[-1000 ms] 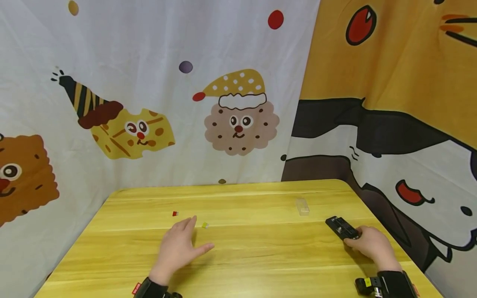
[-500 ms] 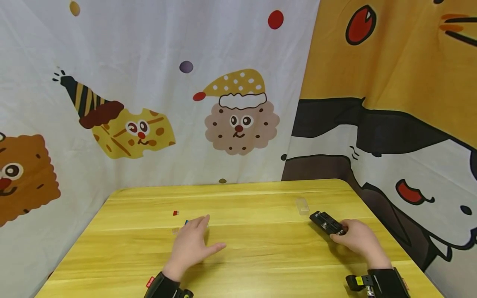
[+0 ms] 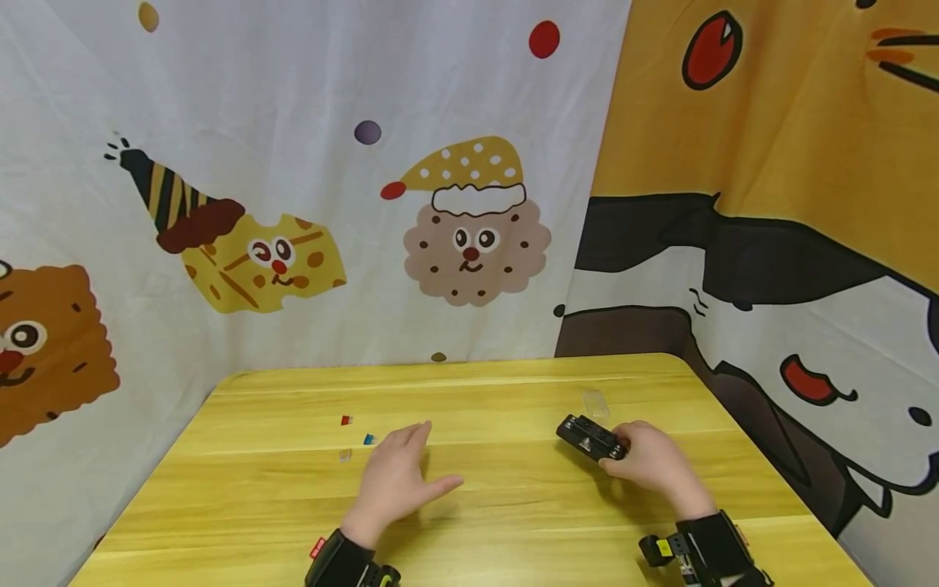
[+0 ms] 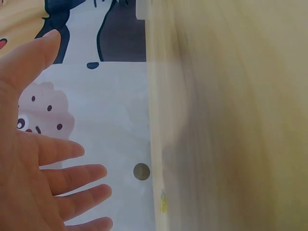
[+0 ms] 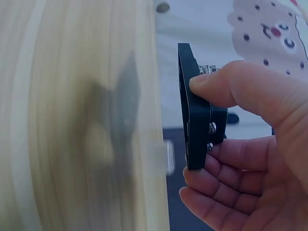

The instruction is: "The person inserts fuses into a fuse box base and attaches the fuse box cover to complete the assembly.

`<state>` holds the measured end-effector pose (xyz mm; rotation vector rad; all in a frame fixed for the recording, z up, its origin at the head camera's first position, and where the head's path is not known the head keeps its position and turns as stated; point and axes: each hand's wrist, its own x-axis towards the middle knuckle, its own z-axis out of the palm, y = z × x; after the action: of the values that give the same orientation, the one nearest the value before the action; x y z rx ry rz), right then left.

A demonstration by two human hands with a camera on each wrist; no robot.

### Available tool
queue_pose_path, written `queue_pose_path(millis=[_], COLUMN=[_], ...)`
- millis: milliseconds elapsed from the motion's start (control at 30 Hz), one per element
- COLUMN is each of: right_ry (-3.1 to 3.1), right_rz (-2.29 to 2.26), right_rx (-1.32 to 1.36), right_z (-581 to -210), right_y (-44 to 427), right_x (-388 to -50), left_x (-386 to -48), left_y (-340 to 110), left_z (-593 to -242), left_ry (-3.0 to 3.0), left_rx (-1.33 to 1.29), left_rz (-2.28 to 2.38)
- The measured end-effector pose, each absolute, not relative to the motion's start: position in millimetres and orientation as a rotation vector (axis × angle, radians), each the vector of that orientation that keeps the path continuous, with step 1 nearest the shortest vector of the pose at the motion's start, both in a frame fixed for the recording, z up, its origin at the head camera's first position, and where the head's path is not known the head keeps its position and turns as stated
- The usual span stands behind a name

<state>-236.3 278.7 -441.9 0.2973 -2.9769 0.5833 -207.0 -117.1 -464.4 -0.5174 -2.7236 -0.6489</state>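
Note:
My right hand (image 3: pixel 649 461) holds a black fuse block (image 3: pixel 587 436) above the table, thumb on one side and fingers curled on the other. Metal screws stick out of the block (image 5: pixel 195 115) in the right wrist view. Left of centre, my left hand (image 3: pixel 396 485) hovers with fingers spread and thumb out, holding nothing. Just past it lie a red blade fuse (image 3: pixel 346 421), a blue one (image 3: pixel 369 439) and a clear one (image 3: pixel 345 455). A yellow fuse (image 4: pixel 163 201) shows in the left wrist view; the head view hides it behind my left hand.
A clear plastic cover (image 3: pixel 596 403) lies on the wood-grain table (image 3: pixel 484 522), just beyond the fuse block. The table's back edge meets a printed curtain (image 3: pixel 293 163). Each wrist wears a black strap with a camera.
My right hand has carried the fuse block leftward toward the middle of the table. My left hand has drifted right, uncovering the blue and clear fuses and covering the yellow one.

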Motion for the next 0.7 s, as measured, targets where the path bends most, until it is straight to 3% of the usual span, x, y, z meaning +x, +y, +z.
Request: queue_pose_path(millis=[700], right_ry=[-2.885], right_rz=[0.600], right_rx=[0.635], right_z=[-458.6], right_y=[201.6], right_x=[-248.8], left_x=[-219.2], left_y=[-90.9], left_z=[-464.4], left_ry=[-2.798], left_rx=[-0.632], left_rz=[-0.772])
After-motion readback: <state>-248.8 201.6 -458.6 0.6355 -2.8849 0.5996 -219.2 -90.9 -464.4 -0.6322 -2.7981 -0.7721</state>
